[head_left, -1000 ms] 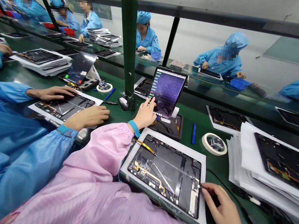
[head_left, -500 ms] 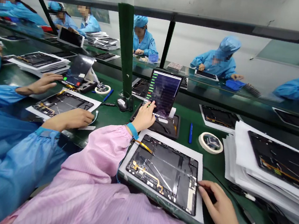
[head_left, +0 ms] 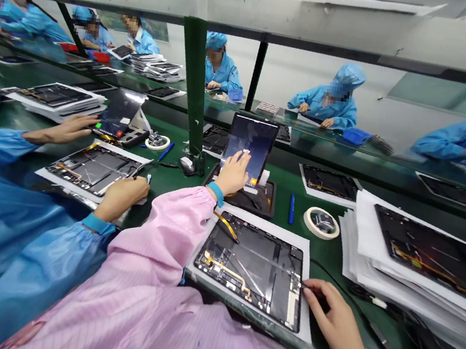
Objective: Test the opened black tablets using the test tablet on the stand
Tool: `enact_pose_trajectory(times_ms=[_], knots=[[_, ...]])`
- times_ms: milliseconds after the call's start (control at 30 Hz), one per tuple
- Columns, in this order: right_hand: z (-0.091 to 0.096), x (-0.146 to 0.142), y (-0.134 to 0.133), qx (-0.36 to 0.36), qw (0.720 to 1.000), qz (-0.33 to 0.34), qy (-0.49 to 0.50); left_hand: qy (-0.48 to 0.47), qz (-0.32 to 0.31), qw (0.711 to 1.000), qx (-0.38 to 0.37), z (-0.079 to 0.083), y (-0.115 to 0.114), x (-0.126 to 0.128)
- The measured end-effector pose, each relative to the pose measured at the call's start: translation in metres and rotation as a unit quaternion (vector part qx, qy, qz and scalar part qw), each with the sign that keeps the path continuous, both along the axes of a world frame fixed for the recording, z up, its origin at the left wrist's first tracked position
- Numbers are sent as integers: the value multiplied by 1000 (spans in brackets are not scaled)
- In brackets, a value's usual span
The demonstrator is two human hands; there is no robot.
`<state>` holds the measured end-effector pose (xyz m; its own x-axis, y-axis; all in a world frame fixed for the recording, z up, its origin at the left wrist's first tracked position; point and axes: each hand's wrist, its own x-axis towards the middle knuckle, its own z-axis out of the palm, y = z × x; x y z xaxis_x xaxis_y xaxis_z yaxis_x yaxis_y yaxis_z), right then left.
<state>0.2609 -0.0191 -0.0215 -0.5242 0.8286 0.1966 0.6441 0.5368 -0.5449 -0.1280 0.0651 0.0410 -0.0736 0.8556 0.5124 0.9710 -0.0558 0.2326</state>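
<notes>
My left hand [head_left: 234, 173] is at an upright tablet screen [head_left: 252, 134], its fingers spread across the lower part of the lit display. The screen leans in a black stand [head_left: 270, 198]. In front of me an opened tablet housing [head_left: 279, 305], with inner parts exposed, lies on a white sheet [head_left: 304, 329]. An orange flex cable [head_left: 228, 226] rises from its upper left toward the screen. My right hand [head_left: 333, 310] is at the housing's right edge, thumb and index finger pinched together by the connector area. What they hold there is too small to make out.
Right of the housing stand a tape roll [head_left: 321, 223], a blue pen [head_left: 292, 208] and a stack of sheets and housings [head_left: 362, 244]. A black cable [head_left: 355, 307] runs behind my right hand. A mouse [head_left: 188, 163] and a co-worker's hands [head_left: 124, 197] are at left. A shelf beam [head_left: 344, 31] crosses above.
The display has switched from a dark list with green and red labels to a plain blue-grey screen. My left hand's fingers have spread over it. My right hand keeps its place at the housing's edge.
</notes>
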Motion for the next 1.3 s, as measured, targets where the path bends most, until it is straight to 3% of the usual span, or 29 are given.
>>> enact_pose_trajectory(times_ms=[133,233,333,433,567,667,733,900,1100,1200,1300], knots=[[2,0,1,-22,1000,3,5,-40,-5,999,-3,17,-24,34],[13,-3,2,-31,999,28,-2,-41,-110,990,-74,25,-50,77],[28,-8,0,-20,998,52,-31,-5,-182,973,-140,17,-63,113],[40,-13,-8,-8,996,58,-71,31,-214,966,-145,-2,-61,128],[46,-19,-22,15,992,46,-116,-8,-264,951,-162,-20,-54,131],[48,-17,-24,45,985,59,-153,-63,-248,944,-209,-25,-54,129],[49,-13,-18,54,981,63,-174,-86,-234,940,-235,-26,-54,126],[40,-15,12,117,976,-29,-179,-116,-228,932,-256,-34,-51,120],[24,-21,32,98,977,32,-187,-120,-227,931,-261,-43,-48,119],[30,-11,20,156,976,10,-152,-117,-227,930,-263,-43,-49,119],[40,-6,-2,178,982,-49,-38,-112,-225,931,-263,-41,-50,119]])
